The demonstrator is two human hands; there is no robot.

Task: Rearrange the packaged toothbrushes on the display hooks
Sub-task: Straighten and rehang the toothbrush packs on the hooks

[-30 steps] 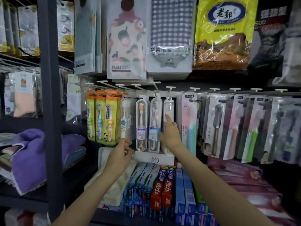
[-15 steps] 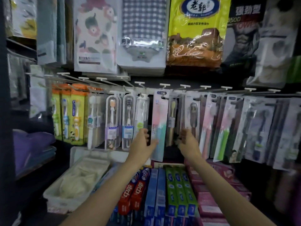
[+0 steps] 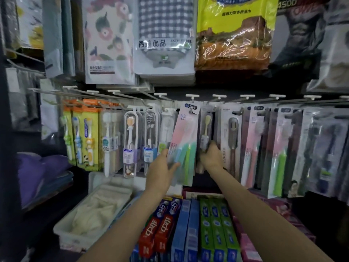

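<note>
Nearest the camera, boxed toothpaste cartons are laid flat in rows on the lower shelf, glossy card in red, blue and green, with a white plastic tub of pale folded cloth beside them on the left.

Above these, two bare forearms are stretched up toward the hook row. The pink-and-green toothbrush pack is held at its lower edge by the left hand, thumb in front and fingers seemingly behind, and the pack is swung out at a slant to the left while its top still hangs from its hook — probably so that the packs behind and beside it can be reached. The right hand is curled round the bottom of the yellow-headed toothbrush pack, a slim clear blister on the neighbouring hook; how firmly it is gripped cannot be told, as the fingers are blurred.

The remaining toothbrush packs are hung side by side along the same row: rounded transparent capsule cases and orange-topped card boxes to the left, flat, long card-backed blisters to the right. Each is pierced at the top so that it slides along a thin wire peg tipped with a white plastic tab.

Farthest up, soft towels in shiny film bags are hung — floral, checked and yellow.
</note>
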